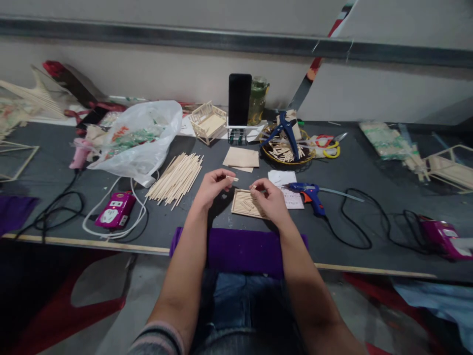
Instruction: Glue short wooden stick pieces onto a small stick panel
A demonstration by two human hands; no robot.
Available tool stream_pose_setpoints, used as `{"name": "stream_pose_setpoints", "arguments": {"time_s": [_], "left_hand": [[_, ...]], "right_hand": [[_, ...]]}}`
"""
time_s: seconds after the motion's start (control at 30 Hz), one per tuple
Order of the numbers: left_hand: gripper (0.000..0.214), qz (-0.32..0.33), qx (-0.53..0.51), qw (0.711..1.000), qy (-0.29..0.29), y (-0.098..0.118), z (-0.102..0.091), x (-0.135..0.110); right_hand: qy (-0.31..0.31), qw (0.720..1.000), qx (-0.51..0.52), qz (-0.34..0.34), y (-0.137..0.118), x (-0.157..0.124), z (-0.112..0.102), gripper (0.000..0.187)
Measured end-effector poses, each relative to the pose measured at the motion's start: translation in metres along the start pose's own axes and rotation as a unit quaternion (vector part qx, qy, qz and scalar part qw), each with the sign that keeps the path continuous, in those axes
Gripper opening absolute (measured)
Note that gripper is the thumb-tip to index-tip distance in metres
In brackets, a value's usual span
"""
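Note:
Between the thumb and fingers of my left hand (215, 187) are short pieces of wooden stick (232, 178). My right hand (269, 197) is closed in a pinch, with the small end of a wooden piece (253, 188) showing at its fingertips. Below the right hand lies a small rectangular tray (240, 211) built of wooden sticks, its right end partly hidden by that hand. A few short sticks (247, 204) rest loose inside it. To the left of my hands a pile of long wooden sticks (176, 178) is spread on the dark table.
A blue glue gun (312, 196) lies on paper at the right, its cord trailing toward a purple power socket (445, 237). Behind stand a basket (269, 157) with pliers, a phone (239, 100) and a miniature wooden bench (209, 122). Left are a plastic bag (138, 140) and another socket (116, 210).

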State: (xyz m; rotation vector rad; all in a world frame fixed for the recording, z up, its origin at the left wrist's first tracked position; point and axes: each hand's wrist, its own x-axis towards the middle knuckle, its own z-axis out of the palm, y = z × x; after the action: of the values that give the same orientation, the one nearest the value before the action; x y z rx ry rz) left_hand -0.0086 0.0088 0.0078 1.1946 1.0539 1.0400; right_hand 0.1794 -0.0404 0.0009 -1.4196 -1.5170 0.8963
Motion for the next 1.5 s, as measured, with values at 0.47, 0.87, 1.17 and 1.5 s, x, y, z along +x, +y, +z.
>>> {"name": "stream_pose_setpoints", "arguments": {"time_s": [0.47, 0.87, 1.17, 1.5], "left_hand": [[0.029, -0.094, -0.210, 0.973, 0.008, -0.003, 0.002, 0.004], [0.031, -0.129, -0.216, 0.968, 0.009, -0.005, 0.002, 0.005], [0.034, -0.034, -0.140, 0.989, 0.038, -0.005, 0.010, 0.003], [0.014, 0.172, 0.055, 0.982, 0.056, -0.007, 0.018, 0.002]], "right_hand": [[-0.097, 0.934, -0.328, -0.107, 0.005, -0.002, -0.004, 0.012], [-0.093, 0.930, -0.335, -0.116, 0.006, -0.003, -0.003, 0.014], [-0.081, 0.934, -0.325, -0.124, 0.005, -0.004, -0.002, 0.013], [0.047, 0.964, -0.228, -0.131, 0.006, -0.002, 0.001, 0.019]]}}
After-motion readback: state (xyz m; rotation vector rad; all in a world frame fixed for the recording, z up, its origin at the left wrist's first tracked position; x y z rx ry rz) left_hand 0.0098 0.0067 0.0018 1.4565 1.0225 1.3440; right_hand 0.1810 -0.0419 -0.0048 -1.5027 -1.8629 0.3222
